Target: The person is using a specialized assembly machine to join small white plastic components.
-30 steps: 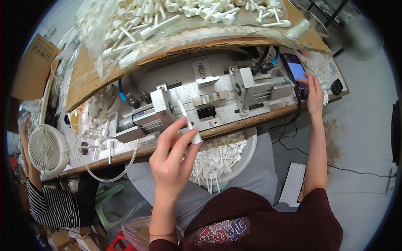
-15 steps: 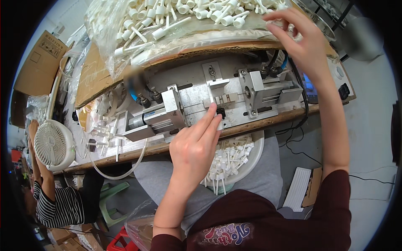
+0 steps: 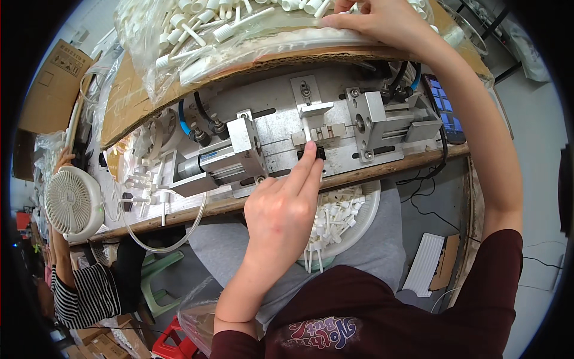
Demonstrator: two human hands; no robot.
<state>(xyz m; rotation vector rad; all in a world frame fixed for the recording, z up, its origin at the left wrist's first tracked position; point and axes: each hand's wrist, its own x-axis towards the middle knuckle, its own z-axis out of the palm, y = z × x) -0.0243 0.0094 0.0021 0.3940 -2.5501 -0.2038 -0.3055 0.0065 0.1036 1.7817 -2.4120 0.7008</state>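
Note:
My left hand [image 3: 280, 210] reaches over the front of a metal clamping machine [image 3: 281, 137]. Its index and middle fingers are stretched out, and the index fingertip rests at the lower end of a slim white plastic piece [image 3: 307, 127] in the middle fixture. A small notched metal block [image 3: 327, 132] sits just right of that fingertip. My right hand [image 3: 388, 25] is up at the heap of white plastic caps with stems [image 3: 206, 17]. Thumb and index finger stand apart there; the other fingers are partly cut off by the picture's top, and nothing held shows.
Below the bench edge, a white basin [image 3: 372, 209] of capped stems rests on my lap. Cardboard [image 3: 128, 99] borders the heap. A phone [image 3: 445, 110] lies at the right, a white fan [image 3: 73, 203] stands left. Another person's striped sleeve [image 3: 66, 299] shows beyond it.
My right hand has moved left and in over the heap, bringing its fingers to the caps. The left hand stays at the fixture, its index fingertip still by the slim white piece. The view shifted slightly.

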